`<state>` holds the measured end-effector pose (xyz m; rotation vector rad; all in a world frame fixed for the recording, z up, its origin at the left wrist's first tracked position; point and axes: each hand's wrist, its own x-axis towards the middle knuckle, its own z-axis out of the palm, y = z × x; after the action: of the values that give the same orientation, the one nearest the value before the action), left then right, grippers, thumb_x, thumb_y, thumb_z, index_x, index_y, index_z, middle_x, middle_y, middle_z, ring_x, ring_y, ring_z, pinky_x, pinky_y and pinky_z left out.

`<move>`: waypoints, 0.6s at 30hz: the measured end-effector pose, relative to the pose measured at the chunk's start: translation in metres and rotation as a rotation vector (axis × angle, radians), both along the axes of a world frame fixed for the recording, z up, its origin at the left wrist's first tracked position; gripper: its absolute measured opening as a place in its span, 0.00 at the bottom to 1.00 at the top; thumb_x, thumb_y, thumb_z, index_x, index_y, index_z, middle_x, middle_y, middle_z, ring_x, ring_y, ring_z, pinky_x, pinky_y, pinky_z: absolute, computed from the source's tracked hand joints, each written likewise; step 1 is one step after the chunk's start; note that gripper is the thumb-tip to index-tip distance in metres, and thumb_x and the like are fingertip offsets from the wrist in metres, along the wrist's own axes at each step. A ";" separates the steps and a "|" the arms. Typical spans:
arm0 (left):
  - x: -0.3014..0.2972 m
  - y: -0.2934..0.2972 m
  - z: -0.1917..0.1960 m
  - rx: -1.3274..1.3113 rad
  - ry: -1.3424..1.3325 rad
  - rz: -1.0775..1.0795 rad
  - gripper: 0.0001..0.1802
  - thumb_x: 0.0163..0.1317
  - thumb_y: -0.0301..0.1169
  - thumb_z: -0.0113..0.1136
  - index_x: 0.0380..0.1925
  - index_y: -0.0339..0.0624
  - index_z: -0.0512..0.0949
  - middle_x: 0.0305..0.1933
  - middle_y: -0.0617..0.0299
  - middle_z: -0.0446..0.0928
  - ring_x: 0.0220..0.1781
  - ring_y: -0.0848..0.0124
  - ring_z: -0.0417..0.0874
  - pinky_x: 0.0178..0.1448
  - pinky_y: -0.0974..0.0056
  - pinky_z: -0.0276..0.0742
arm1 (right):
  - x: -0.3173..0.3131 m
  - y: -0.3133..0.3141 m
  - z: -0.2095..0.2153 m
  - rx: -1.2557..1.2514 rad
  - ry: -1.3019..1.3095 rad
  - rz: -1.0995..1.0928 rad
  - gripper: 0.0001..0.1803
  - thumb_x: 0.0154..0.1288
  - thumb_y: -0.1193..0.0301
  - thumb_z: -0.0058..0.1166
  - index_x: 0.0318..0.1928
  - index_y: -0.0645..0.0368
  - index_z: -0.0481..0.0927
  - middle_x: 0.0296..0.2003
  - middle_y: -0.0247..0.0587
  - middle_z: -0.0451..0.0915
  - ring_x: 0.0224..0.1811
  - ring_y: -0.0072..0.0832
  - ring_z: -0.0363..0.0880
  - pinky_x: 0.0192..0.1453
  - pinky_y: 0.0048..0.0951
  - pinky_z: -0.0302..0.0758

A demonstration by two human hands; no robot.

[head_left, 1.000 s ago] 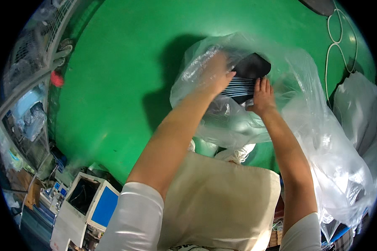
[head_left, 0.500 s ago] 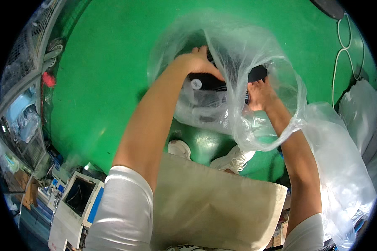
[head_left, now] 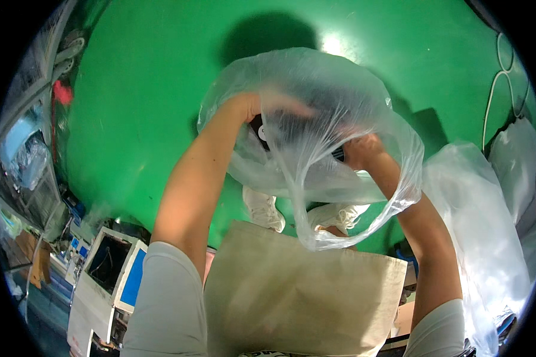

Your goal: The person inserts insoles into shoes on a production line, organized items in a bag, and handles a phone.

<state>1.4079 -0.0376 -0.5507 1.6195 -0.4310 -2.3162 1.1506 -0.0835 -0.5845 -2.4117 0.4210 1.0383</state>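
Note:
A clear plastic bag [head_left: 333,113] is raised in front of me over the green floor [head_left: 149,107]. My left hand [head_left: 274,107] is inside it, gripping a dark flat object [head_left: 265,131] that shows only in part through the film. On the bag's right side my right hand [head_left: 363,152] holds the object's other end, with plastic bunched around it. The bag's open mouth hangs down toward my beige apron [head_left: 304,297].
A pile of clear plastic sheeting [head_left: 482,226] lies on the right, with white cables [head_left: 497,77] beyond it. White and blue devices [head_left: 110,268] stand at the lower left. My white shoes [head_left: 268,208] show under the bag. Racks with cluttered items line the left rim.
The bag has risen and ballooned over both hands, now covering the dark object that showed openly a second ago. Both arms have lifted higher.

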 end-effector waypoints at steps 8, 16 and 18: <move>0.008 0.051 -0.017 -0.086 0.077 -0.080 0.24 0.45 0.44 0.57 0.43 0.47 0.78 0.54 0.62 0.71 0.60 0.67 0.64 0.65 0.62 0.51 | 0.004 0.036 -0.003 -0.030 -0.395 -0.122 0.23 0.50 0.63 0.50 0.47 0.58 0.68 0.46 0.47 0.71 0.50 0.40 0.68 0.55 0.38 0.62; 0.014 0.097 -0.021 -0.106 -0.172 0.266 0.21 0.52 0.40 0.49 0.44 0.44 0.76 0.53 0.61 0.72 0.57 0.66 0.67 0.64 0.62 0.53 | -0.007 0.048 -0.003 -0.089 -0.518 -0.186 0.17 0.49 0.66 0.49 0.41 0.60 0.72 0.40 0.47 0.73 0.45 0.40 0.70 0.50 0.37 0.66; 0.011 0.100 -0.021 -0.157 -0.203 0.273 0.20 0.55 0.38 0.47 0.44 0.43 0.76 0.53 0.60 0.71 0.57 0.66 0.68 0.63 0.62 0.55 | -0.011 0.050 -0.004 -0.105 -0.544 -0.201 0.16 0.49 0.67 0.49 0.39 0.61 0.73 0.39 0.47 0.74 0.43 0.40 0.71 0.49 0.37 0.67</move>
<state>1.4184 0.0627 -0.5716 1.7222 -0.3956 -1.8826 1.1399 -0.0332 -0.5886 -2.5476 0.5141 0.2577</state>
